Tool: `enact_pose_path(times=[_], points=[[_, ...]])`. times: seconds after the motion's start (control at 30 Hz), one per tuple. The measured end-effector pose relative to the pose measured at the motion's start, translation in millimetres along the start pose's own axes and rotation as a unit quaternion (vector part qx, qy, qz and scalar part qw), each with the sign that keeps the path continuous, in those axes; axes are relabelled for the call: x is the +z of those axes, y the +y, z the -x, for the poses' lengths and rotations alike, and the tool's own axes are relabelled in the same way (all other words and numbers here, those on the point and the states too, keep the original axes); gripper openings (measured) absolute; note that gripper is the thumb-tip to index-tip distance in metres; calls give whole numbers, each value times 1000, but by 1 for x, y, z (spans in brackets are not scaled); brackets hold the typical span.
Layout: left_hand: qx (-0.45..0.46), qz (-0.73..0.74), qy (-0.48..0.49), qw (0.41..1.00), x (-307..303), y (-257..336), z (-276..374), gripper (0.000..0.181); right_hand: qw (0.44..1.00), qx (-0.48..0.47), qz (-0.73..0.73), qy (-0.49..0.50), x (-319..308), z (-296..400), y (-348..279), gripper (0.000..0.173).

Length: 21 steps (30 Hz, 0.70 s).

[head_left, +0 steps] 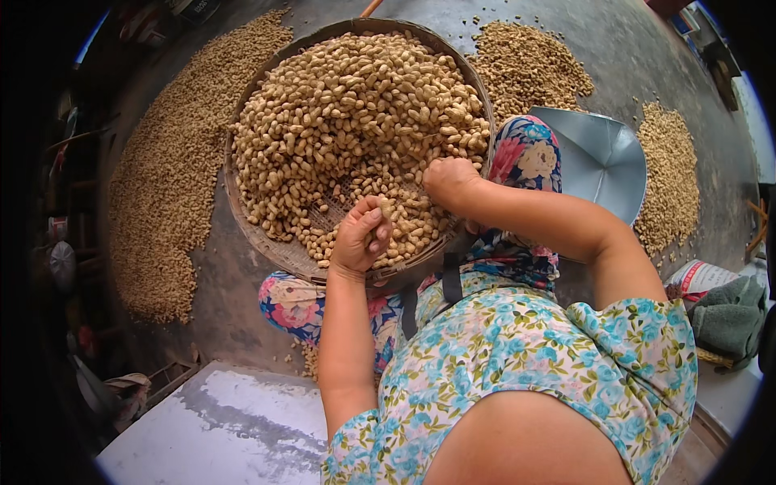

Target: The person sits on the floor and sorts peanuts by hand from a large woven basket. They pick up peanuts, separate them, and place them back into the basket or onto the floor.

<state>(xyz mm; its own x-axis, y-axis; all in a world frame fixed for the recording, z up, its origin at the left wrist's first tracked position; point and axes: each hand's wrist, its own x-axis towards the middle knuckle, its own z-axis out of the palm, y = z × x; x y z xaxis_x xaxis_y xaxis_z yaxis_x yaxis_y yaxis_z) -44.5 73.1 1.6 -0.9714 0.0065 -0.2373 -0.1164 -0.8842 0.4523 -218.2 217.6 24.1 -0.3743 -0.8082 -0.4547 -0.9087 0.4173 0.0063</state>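
Note:
A round woven bamboo basket (260,245) in front of me is heaped with unshelled peanuts (351,91). Over its near part, my left hand (362,233) holds a peanut (385,208) between thumb and forefinger, the other fingers curled. My right hand (450,182) is at the right side of the heap, back upward and fingers bent down; whether it holds anything is hidden. Between the hands lie loose peanuts, and some of the basket's woven bottom shows left of them.
Peanuts lie spread on the concrete floor at left (163,163). Two more piles are at upper right (527,66) and far right (667,176). A metal dustpan-like scoop (600,160) sits beside my right knee. A green cloth (727,318) and a white board-like surface (242,424) are nearer me.

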Motion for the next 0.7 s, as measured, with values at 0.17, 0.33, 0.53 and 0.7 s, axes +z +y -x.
enact_pose_path(times=[0.17,0.33,0.53,0.7], points=[[51,47,-29,997,2,-7,0,25,999,3,-5,-37,-12,-2,8,21],[54,64,18,996,20,-5,-3,37,997,8,-45,-61,-23,-7,20,21],[-34,265,97,959,1,-20,-20,46,977,-42,-198,62,-73,10,0,25],[16,258,95,961,14,-24,-40,48,965,-124,-202,114,-63,-10,-47,13]])
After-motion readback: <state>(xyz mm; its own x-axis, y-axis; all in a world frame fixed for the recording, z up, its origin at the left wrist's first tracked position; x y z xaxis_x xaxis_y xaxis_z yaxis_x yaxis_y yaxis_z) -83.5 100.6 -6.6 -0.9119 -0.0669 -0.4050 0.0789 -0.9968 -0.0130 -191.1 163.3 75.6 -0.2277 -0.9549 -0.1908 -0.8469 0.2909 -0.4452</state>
